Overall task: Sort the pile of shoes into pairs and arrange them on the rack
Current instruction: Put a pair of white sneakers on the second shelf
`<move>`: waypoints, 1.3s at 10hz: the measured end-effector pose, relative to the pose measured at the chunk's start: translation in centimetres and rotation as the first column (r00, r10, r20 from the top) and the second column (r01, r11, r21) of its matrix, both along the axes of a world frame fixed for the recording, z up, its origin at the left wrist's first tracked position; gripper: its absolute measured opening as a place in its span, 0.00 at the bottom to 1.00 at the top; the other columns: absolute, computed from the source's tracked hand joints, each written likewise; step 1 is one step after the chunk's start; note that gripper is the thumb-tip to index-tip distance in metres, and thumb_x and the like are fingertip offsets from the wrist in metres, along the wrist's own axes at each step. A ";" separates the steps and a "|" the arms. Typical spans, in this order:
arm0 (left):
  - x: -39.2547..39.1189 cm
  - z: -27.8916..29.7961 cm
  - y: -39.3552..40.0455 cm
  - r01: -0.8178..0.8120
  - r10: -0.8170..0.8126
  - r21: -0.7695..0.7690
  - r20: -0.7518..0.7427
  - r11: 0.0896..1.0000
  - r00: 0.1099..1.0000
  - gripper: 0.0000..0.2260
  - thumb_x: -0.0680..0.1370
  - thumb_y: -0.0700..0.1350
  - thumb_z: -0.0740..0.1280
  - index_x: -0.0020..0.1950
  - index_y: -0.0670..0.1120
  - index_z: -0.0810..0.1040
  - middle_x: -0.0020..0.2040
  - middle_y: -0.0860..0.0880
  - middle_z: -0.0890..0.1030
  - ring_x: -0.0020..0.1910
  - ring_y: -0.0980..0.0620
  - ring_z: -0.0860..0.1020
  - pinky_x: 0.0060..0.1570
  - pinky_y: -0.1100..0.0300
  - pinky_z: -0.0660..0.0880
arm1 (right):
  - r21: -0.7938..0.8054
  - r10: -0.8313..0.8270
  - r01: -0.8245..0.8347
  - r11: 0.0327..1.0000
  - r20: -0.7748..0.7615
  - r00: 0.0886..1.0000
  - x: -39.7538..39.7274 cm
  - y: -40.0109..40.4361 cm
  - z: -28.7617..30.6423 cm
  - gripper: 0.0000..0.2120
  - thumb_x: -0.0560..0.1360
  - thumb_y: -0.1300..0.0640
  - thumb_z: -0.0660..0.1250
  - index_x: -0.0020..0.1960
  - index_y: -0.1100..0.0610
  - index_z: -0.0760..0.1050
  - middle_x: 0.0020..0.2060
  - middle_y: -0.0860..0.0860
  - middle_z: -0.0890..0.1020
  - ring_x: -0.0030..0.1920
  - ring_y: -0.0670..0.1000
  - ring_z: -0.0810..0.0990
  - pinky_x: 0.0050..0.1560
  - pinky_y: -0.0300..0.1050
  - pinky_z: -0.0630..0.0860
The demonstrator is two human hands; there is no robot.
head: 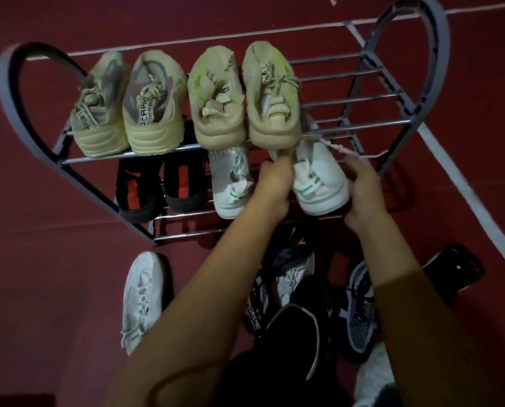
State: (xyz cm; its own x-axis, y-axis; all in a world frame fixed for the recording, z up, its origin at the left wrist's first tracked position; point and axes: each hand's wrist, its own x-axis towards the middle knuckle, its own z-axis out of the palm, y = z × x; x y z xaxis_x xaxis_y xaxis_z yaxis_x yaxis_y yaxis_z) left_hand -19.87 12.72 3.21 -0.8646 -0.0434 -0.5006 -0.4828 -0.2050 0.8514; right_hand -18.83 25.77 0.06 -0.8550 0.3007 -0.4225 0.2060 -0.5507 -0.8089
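Observation:
A grey two-tier rack [371, 98] stands on the red floor. Its top shelf holds a beige pair [128, 113] and a tan pair with green marks [245, 101]. On the lower shelf sit a black-and-red pair [160, 186] and a white shoe with a green stripe [230, 186]. Its matching white shoe [321, 183] rests at the lower shelf's right, with my left hand [274, 186] gripping its left side and my right hand [362, 192] against its right side. The pile [298, 289] of dark shoes lies below my arms.
A lone white sneaker [141, 298] lies on the floor left of the pile. A dark patterned shoe [359, 306] and a black object [453, 265] lie to the right. White lines [462, 189] cross the red floor beside the rack.

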 end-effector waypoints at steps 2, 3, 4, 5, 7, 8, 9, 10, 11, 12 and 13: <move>0.5 0.5 -6.6 -0.101 -0.294 -0.784 -0.344 0.612 0.892 0.20 0.77 0.58 0.66 0.55 0.43 0.82 0.55 0.42 0.85 0.56 0.42 0.80 0.53 0.52 0.76 | 0.645 0.463 -0.446 0.621 0.156 0.872 0.4 -2.7 -2.5 0.31 0.63 0.49 0.82 0.61 0.56 0.75 0.55 0.50 0.82 0.52 0.48 0.82 0.47 0.37 0.77; 2.2 -1.7 -8.5 0.028 -0.614 -0.994 -0.041 0.103 0.789 0.38 0.68 0.65 0.74 0.72 0.47 0.72 0.69 0.41 0.75 0.71 0.39 0.71 0.70 0.45 0.69 | 0.796 0.376 -0.499 0.343 0.371 0.849 0.0 -3.5 -3.4 0.54 0.51 0.29 0.77 0.71 0.52 0.69 0.71 0.54 0.69 0.72 0.56 0.66 0.68 0.51 0.71; 4.6 -5.1 -9.4 0.146 -0.550 -0.988 0.146 -0.043 0.822 0.49 0.65 0.58 0.80 0.81 0.53 0.58 0.79 0.45 0.57 0.79 0.37 0.57 0.75 0.32 0.54 | 0.787 0.487 -0.598 0.151 0.467 0.738 -0.6 -3.0 -2.5 0.62 0.52 0.33 0.81 0.78 0.50 0.59 0.74 0.52 0.66 0.74 0.55 0.62 0.71 0.53 0.68; 5.3 -7.5 -10.3 -0.162 -0.449 -0.950 -0.271 0.266 0.852 0.35 0.66 0.42 0.78 0.72 0.48 0.73 0.69 0.43 0.74 0.65 0.39 0.76 0.63 0.49 0.73 | 0.789 0.542 -0.508 0.345 0.275 0.794 0.1 -3.4 -2.2 0.48 0.52 0.46 0.86 0.69 0.53 0.73 0.58 0.47 0.82 0.57 0.47 0.82 0.51 0.39 0.79; 3.0 -6.6 -10.5 -0.253 -0.430 -0.932 -0.347 0.261 0.834 0.25 0.70 0.41 0.75 0.67 0.47 0.78 0.64 0.44 0.79 0.58 0.39 0.80 0.47 0.50 0.79 | 0.892 0.355 -0.346 0.291 0.235 0.905 0.0 -7.0 -2.9 0.25 0.55 0.39 0.83 0.38 0.54 0.77 0.35 0.45 0.80 0.37 0.46 0.81 0.29 0.37 0.69; 2.6 -7.1 -10.5 -0.261 -0.443 -0.928 -0.357 0.264 0.822 0.26 0.70 0.37 0.71 0.68 0.46 0.78 0.64 0.44 0.78 0.59 0.39 0.79 0.48 0.48 0.80 | 0.877 0.331 -0.323 0.355 0.205 0.921 -0.4 -7.3 -4.0 0.26 0.57 0.39 0.82 0.44 0.56 0.82 0.36 0.46 0.82 0.39 0.48 0.84 0.32 0.37 0.72; 2.5 -7.6 -10.4 -0.235 -0.462 -0.942 -0.323 0.238 0.826 0.27 0.70 0.36 0.73 0.69 0.47 0.76 0.66 0.45 0.77 0.61 0.40 0.78 0.52 0.47 0.80 | 0.895 0.365 -0.393 0.210 0.301 0.881 -0.4 -7.2 -4.9 0.33 0.58 0.35 0.78 0.56 0.54 0.79 0.52 0.50 0.83 0.61 0.54 0.78 0.56 0.47 0.77; 3.6 -8.1 -10.4 -0.228 -0.423 -0.891 -0.394 0.392 0.816 0.31 0.70 0.35 0.71 0.73 0.44 0.72 0.71 0.43 0.73 0.67 0.43 0.74 0.62 0.54 0.77 | 0.872 0.367 -0.468 0.143 0.393 0.843 0.4 -7.4 -5.5 0.44 0.61 0.35 0.77 0.70 0.52 0.69 0.71 0.52 0.70 0.74 0.58 0.60 0.73 0.57 0.62; 7.2 -9.8 -10.4 -0.349 -0.218 -0.729 -0.559 0.589 0.800 0.25 0.73 0.37 0.68 0.70 0.42 0.72 0.72 0.43 0.68 0.68 0.50 0.72 0.67 0.63 0.72 | 0.917 0.245 -0.229 0.326 0.153 0.957 2.6 -8.8 -6.4 0.40 0.65 0.40 0.74 0.71 0.55 0.67 0.68 0.53 0.70 0.71 0.56 0.64 0.70 0.56 0.64; 11.6 -13.4 -10.0 -0.350 -0.015 -0.723 -0.446 0.595 0.895 0.17 0.75 0.44 0.68 0.62 0.43 0.73 0.61 0.45 0.73 0.60 0.45 0.77 0.61 0.49 0.77 | 0.885 0.084 -0.038 0.464 -0.002 0.996 5.4 -9.5 -7.8 0.29 0.68 0.49 0.71 0.67 0.55 0.72 0.62 0.52 0.75 0.65 0.54 0.70 0.66 0.52 0.68; 15.7 -16.7 -9.7 -0.042 0.001 -0.704 -0.058 0.709 0.998 0.27 0.74 0.62 0.72 0.64 0.47 0.70 0.60 0.49 0.76 0.59 0.47 0.79 0.59 0.51 0.78 | 0.912 0.074 -0.127 0.389 0.107 0.992 8.0 -7.6 -9.5 0.17 0.70 0.55 0.69 0.58 0.55 0.75 0.57 0.53 0.76 0.61 0.56 0.72 0.64 0.53 0.71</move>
